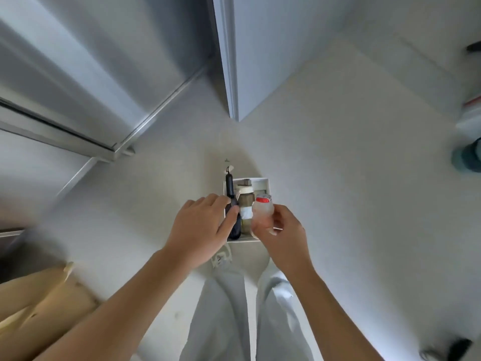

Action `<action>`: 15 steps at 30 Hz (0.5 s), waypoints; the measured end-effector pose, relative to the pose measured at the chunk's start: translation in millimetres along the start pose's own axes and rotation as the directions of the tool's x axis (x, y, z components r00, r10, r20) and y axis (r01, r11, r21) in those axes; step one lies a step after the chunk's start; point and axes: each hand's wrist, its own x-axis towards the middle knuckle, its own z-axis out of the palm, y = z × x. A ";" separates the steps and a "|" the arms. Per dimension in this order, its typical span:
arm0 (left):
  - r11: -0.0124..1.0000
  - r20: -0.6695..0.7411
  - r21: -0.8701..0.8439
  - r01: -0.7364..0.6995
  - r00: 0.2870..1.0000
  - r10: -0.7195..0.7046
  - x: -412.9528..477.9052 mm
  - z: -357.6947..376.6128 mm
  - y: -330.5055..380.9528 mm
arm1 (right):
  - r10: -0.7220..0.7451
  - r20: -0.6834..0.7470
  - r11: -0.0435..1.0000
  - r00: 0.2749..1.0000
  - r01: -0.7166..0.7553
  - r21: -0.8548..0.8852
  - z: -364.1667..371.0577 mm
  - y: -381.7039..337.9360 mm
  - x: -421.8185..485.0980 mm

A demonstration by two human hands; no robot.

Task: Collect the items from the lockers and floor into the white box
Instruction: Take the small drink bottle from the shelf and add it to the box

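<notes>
The box sits on the floor, just ahead of the person's legs. Inside it, a folded umbrella lies along the left wall, with a jar just to its right, in the middle. The left hand holds the umbrella. The right hand holds a small bottle over the box's right side. The lockers stand behind and to the left, and a carton lies on the floor at the near left.

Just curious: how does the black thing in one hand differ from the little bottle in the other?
The black item is long, slim and dark; the bottle is short and pale with a red top. The left hand holds the black item, the right hand the bottle. Both are at the white box.
</notes>
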 end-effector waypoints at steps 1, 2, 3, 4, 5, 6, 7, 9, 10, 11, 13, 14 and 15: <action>1.000 0.032 -0.011 0.013 0.999 -0.012 1.3 24.9 -6.2 | 0.036 0.009 0.999 0.999 -0.036 0.000 10.1 24.7 7.8; 1.000 0.067 -0.014 0.023 0.997 -0.022 3.4 48.3 -11.3 | 0.066 0.016 0.998 0.998 -0.066 -0.006 19.5 47.4 15.4; 1.000 0.107 -0.009 0.028 0.994 -0.027 6.4 69.9 -15.6 | 0.094 0.022 0.995 0.995 -0.093 -0.020 28.3 67.3 23.1; 1.000 0.144 -0.003 0.029 0.989 -0.029 9.4 89.4 -19.0 | 0.122 0.032 0.992 0.992 -0.121 -0.038 36.3 83.8 30.4; 0.999 0.170 -0.002 0.033 0.985 -0.032 11.7 106.1 -22.1 | 0.148 0.046 0.988 0.988 -0.145 -0.054 43.1 97.2 37.5; 0.999 0.181 -0.006 0.036 0.983 -0.035 14.3 120.5 -24.8 | 0.167 0.057 0.984 0.984 -0.164 -0.064 48.5 107.4 45.4; 0.999 0.183 -0.014 0.038 0.982 -0.034 17.5 133.2 -26.7 | 0.181 0.062 0.982 0.982 -0.177 -0.068 52.3 115.2 54.0; 0.999 0.190 -0.027 0.046 0.981 -0.040 25.0 153.7 -28.7 | 0.187 0.065 0.981 0.980 -0.183 -0.066 56.9 125.2 72.4; 0.998 0.196 -0.031 0.051 0.980 -0.044 29.5 162.2 -29.5 | 0.184 0.064 0.981 0.981 -0.180 -0.067 58.7 128.8 82.1; 0.998 0.205 -0.037 0.057 0.978 -0.048 34.1 170.2 -30.3 | 0.182 0.059 0.981 0.982 -0.178 -0.074 60.2 132.9 92.0; 0.997 0.230 -0.043 0.070 0.972 -0.058 44.5 186.5 -33.0 | 0.178 0.038 0.981 0.983 -0.174 -0.092 62.3 143.8 111.4; 0.996 0.245 -0.051 0.077 0.967 -0.062 50.7 195.0 -34.0 | 0.179 0.030 0.979 0.983 -0.175 -0.103 62.3 150.9 121.5; 0.995 0.264 -0.064 0.083 0.962 -0.063 56.2 203.2 -35.4 | 0.187 0.029 0.976 0.982 -0.182 -0.120 62.5 158.1 130.6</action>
